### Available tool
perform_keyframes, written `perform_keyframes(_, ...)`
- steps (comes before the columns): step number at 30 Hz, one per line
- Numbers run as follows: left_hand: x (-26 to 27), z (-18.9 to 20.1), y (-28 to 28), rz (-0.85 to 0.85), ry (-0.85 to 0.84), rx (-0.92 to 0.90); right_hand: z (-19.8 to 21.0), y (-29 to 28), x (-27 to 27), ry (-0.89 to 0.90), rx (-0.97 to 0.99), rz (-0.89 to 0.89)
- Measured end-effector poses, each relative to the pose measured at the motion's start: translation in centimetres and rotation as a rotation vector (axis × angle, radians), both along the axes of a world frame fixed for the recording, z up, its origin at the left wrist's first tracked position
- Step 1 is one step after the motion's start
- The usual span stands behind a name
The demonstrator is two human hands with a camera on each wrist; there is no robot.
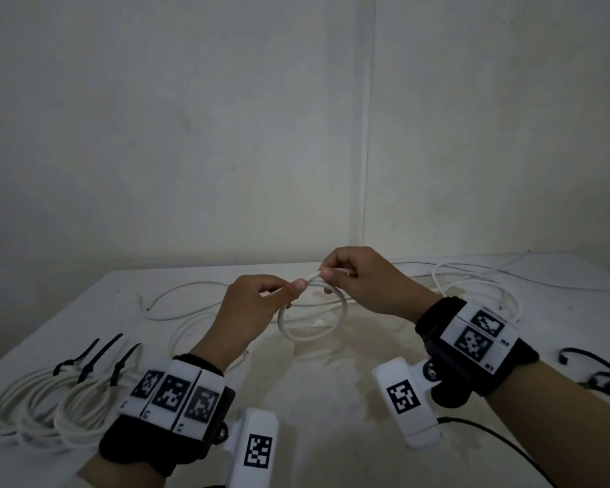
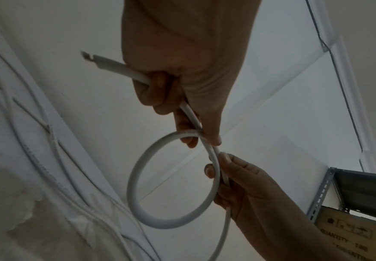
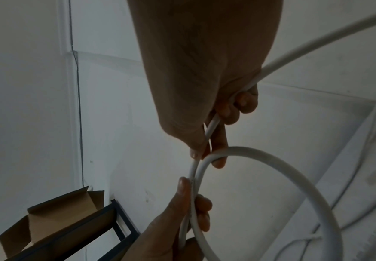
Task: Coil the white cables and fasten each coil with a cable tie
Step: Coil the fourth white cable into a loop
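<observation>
Above the middle of the table, both hands hold one white cable, bent into a single small loop. My left hand grips the cable near its cut end, which sticks out behind the fist. Its thumb and forefinger pinch where the loop crosses itself. My right hand pinches the same crossing from the other side, and the rest of the cable runs out past its palm. In the right wrist view, the loop hangs between the right hand and the left hand.
Three finished white coils, each bound with a black cable tie, lie at the table's near left. Loose white cables sprawl across the back of the table. Spare black ties lie at the right edge.
</observation>
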State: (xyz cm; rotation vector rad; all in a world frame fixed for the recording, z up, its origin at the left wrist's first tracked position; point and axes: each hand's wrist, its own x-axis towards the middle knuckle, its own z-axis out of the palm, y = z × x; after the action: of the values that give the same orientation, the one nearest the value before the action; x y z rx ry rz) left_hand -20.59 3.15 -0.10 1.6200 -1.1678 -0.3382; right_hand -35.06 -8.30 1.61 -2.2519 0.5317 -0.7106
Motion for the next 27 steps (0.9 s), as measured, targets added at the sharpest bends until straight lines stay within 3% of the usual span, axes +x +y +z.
perform_keyframes(5, -0.2, 0.0, -0.1, 0.036, -0.005, 0.015, -0.5, 0.2, 0.1, -0.006, 0.015, 0.005)
perform_keyframes(10, -0.4, 0.2, 0.2, 0.027, -0.072, 0.072, -0.7, -0.1, 0.2, 0.022, -0.072, -0.11)
perform_keyframes(17, 0.9, 0.8, 1.4, -0.133, 0.224, 0.286, -1.4, -0.9, -0.6, 0.037, -0.066, -0.194)
perform_keyframes(20, 0.5, 0.3, 1.4, -0.211, 0.376, 0.24, -1.4, -0.9, -0.5, -0.016, -0.048, -0.203)
perform_keyframes(27, -1.7, -0.7, 0.3, -0.204, 0.516, 0.072, -1.0, -0.6, -0.6, -0.065, -0.052, -0.229)
